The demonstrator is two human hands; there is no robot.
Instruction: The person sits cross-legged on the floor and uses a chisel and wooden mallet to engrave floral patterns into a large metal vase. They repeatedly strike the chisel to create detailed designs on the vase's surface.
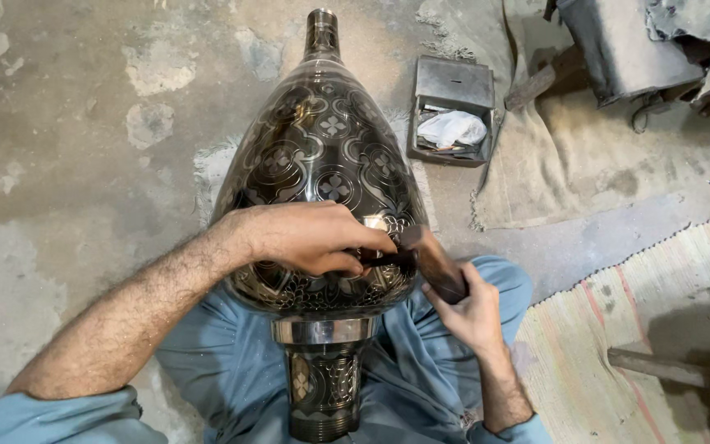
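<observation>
engraved metal vase (322,156) across lap, left hand (310,238) gripping chisel (384,256) on it, right hand (470,308) clutching hammer (433,263) (beside)

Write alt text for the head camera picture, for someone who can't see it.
A large dark engraved metal vase lies across a seated person's lap; the left hand holds a small tool against it and the right hand grips a wooden mallet. An open metal box sits on the concrete floor.

The single head view looks steeply down, close above the engraved metal vase (322,164) lying across the lap, its neck pointing away over the concrete floor (67,164).
</observation>
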